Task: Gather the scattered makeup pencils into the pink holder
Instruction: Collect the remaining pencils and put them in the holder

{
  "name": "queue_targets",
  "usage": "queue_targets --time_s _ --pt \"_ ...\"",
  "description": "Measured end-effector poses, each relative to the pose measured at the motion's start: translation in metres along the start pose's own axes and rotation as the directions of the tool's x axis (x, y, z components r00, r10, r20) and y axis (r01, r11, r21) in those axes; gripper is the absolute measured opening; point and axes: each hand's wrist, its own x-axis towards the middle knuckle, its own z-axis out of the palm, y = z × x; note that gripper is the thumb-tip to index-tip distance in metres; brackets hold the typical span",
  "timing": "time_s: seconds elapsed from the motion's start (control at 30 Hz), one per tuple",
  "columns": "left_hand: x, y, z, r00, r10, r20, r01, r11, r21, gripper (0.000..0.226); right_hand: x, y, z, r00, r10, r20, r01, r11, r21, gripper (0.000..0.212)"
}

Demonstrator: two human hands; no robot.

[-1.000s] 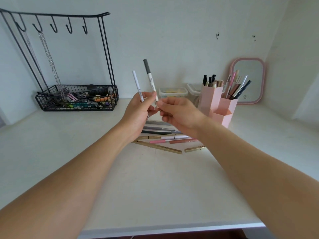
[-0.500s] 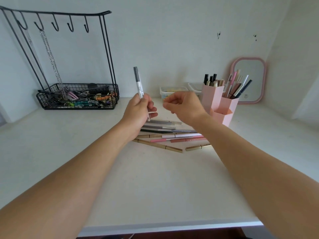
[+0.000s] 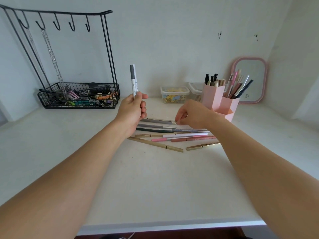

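Two slim pens upright in left grip; right grip pinches grey pencil.

Wire rack, mirror, 2 tubs.

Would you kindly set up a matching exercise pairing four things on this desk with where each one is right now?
Things:
1. white pencils with grey caps
2. long gold pencil
3. silver chain
4. pink-framed mirror

Places:
A. hanging from a black hook
B. leaning on the wall behind the pink holder
C. upright in the left hand
D. flat on the desk

Pairs: 1-C, 2-D, 3-A, 4-B
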Motion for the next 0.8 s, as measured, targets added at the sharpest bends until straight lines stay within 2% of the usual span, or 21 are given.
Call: queue_targets --time_s 0.13,0.2,0.27,0.33,0.37,0.43,0.53,0.63,0.8 --pt "0.001 -0.001 -0.001 1.000 -0.018 -0.015 0.018 1.000 -0.021 0.027 0.000 -0.001 -0.004 0.999 0.035 -0.007 -0.035 0.999 -0.002 0.016" --pt "0.002 0.000 -0.001 0.999 -0.035 -0.018 0.034 0.998 -0.044 0.025 0.000 0.000 -0.010 0.990 0.129 -0.049 -0.118 0.976 0.181 0.014" --pt "0.001 0.001 0.000 0.999 -0.051 -0.008 0.051 0.996 -0.071 0.025 -0.003 -0.005 -0.014 0.979 0.203 -0.025 -0.163 0.850 0.501 0.011" --pt "-0.002 0.002 0.002 0.998 -0.058 0.012 0.059 0.994 -0.089 0.027 -0.007 -0.017 -0.013 0.988 0.150 0.034 -0.124 0.644 0.755 0.008" --pt "-0.003 0.003 0.004 0.998 -0.056 0.028 0.058 0.994 -0.088 0.029 -0.009 -0.022 -0.011 0.994 0.098 0.039 -0.088 0.566 0.820 0.008" --pt "-0.006 0.003 0.008 0.996 -0.048 0.070 0.053 0.996 -0.075 0.037 -0.011 -0.034 -0.003 1.000 0.004 0.018 -0.018 0.483 0.875 0.011" --pt "-0.010 0.000 0.012 0.986 0.004 0.166 0.008 0.997 -0.071 0.039 -0.011 -0.048 0.012 0.998 -0.052 -0.041 0.060 0.436 0.898 0.006" --pt "-0.011 -0.004 0.014 0.979 0.063 0.191 -0.053 0.997 -0.056 0.030 -0.011 -0.055 0.021 0.994 -0.048 -0.093 0.105 0.390 0.915 0.012" --pt "-0.009 -0.008 0.015 0.980 0.093 0.174 -0.091 0.996 -0.017 0.024 -0.012 -0.056 0.027 0.992 -0.002 -0.128 0.119 0.384 0.916 0.013"
